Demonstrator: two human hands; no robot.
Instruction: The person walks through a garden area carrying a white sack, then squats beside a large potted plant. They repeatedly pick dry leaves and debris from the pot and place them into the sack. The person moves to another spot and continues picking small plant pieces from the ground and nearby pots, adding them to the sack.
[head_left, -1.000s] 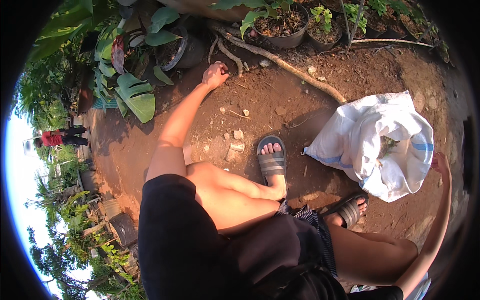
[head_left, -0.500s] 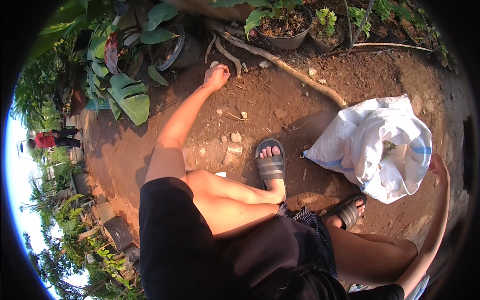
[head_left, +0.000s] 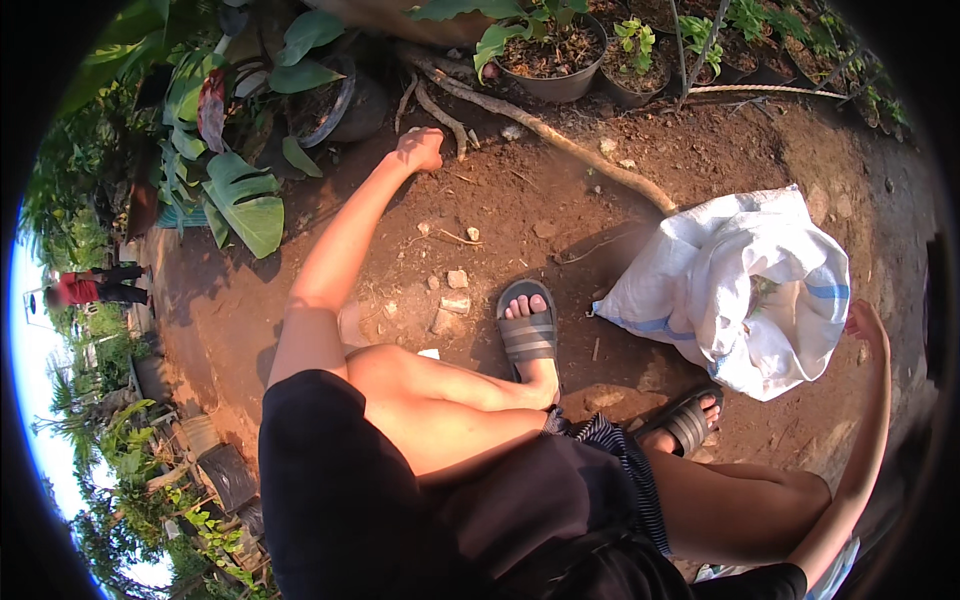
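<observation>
My left hand [head_left: 420, 150] is stretched out low over the brown soil, beside the forked end of an exposed tree root [head_left: 450, 118]. Its fingers are curled closed, and whatever they hold is hidden. On the right stands a white woven sack [head_left: 690, 270] with blue stripes, its mouth rolled open. Some green plant bits [head_left: 764, 290] show inside it. At the sack's right rim is my right hand [head_left: 868, 328], its bent fingers against the edge and partly hidden by it.
Pale stones [head_left: 454, 303] lie on the soil near my sandalled foot [head_left: 528, 335]. Potted plants [head_left: 555, 75] line the far side, and a broad-leaved plant [head_left: 245, 205] stands at left. A long root runs toward the sack. A person in red [head_left: 80, 289] is far left.
The whole view has shifted slightly, moving the scene left. My left hand now covers the spot where a small pale piece showed beside it. My right hand stays at the sack's rim.
</observation>
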